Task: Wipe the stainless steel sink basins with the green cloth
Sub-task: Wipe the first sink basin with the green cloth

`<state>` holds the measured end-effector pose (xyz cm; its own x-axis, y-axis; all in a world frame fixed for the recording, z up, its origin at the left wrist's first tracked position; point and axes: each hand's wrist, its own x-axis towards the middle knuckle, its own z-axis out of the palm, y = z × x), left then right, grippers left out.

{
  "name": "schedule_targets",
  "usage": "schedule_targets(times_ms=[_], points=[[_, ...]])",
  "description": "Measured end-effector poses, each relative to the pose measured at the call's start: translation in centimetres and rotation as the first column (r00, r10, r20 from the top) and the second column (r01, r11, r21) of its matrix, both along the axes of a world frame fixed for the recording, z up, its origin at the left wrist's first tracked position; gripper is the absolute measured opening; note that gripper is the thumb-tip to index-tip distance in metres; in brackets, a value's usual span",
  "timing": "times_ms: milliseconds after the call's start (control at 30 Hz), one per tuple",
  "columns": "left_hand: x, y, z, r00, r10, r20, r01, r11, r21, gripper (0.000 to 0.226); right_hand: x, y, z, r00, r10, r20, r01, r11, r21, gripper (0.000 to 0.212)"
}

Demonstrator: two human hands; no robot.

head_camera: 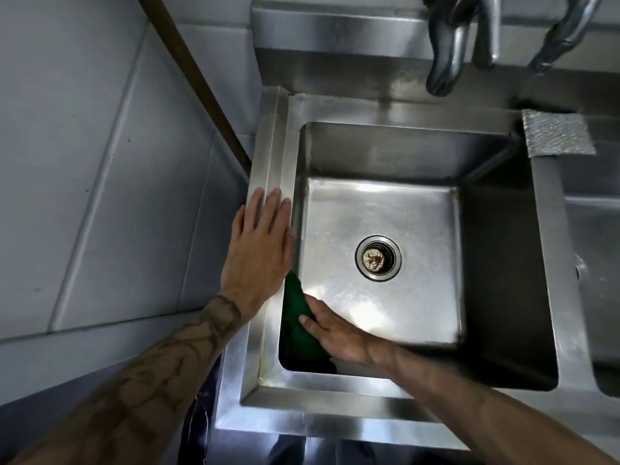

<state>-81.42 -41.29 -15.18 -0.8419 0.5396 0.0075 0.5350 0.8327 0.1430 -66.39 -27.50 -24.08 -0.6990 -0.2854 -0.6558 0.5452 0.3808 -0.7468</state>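
Observation:
A stainless steel sink basin (379,213) fills the middle of the view, with a round drain (378,258) in its floor. The green cloth (298,323) lies against the basin's left inner wall near the front corner. My right hand (335,330) presses flat on the cloth, holding it to the wall. My left hand (260,250) rests flat on the sink's left rim (265,156), fingers together and holding nothing. Part of the cloth is hidden under my right hand.
Two metal faucet spouts (446,62) hang over the back of the basin. A silver scouring pad (557,135) sits on the divider at the right. A second basin (593,250) shows at the right edge. A tiled wall (100,162) and a brown pipe (198,82) stand at the left.

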Motion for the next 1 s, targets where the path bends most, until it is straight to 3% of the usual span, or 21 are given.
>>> schedule_targets(times_ms=[267,467,567,700,833,1000], points=[[4.7,-1.3,1.2,0.997,0.079,0.028,-0.081,0.993,0.09,0.053,0.4,4.0,4.3,0.963,0.253,-0.091,-0.253,0.967,0.013,0.05],[16.2,-3.1,1.3,0.955,0.286,0.075,-0.294,0.945,0.143,0.051,0.4,2.6,4.1,0.959,0.28,-0.038,-0.28,0.96,-0.002,0.042],[19.2,-2.4,1.3,0.916,0.398,0.049,-0.401,0.905,0.143,0.049,0.6,4.4,4.5,0.9,0.429,-0.079,-0.428,0.903,0.029,0.04],[20.8,-0.4,1.9,0.854,0.519,0.018,-0.514,0.839,0.181,0.049,1.6,8.6,4.5,0.843,0.535,-0.058,-0.531,0.844,0.072,0.038],[20.9,0.8,1.9,0.808,0.589,-0.013,-0.579,0.799,0.162,0.049,3.9,13.1,5.9,0.846,0.533,-0.021,-0.53,0.844,0.087,0.039],[20.7,1.0,1.9,0.795,0.606,-0.026,-0.593,0.787,0.171,0.05,2.3,7.8,5.8,0.866,0.485,-0.119,-0.48,0.874,0.073,0.035]])
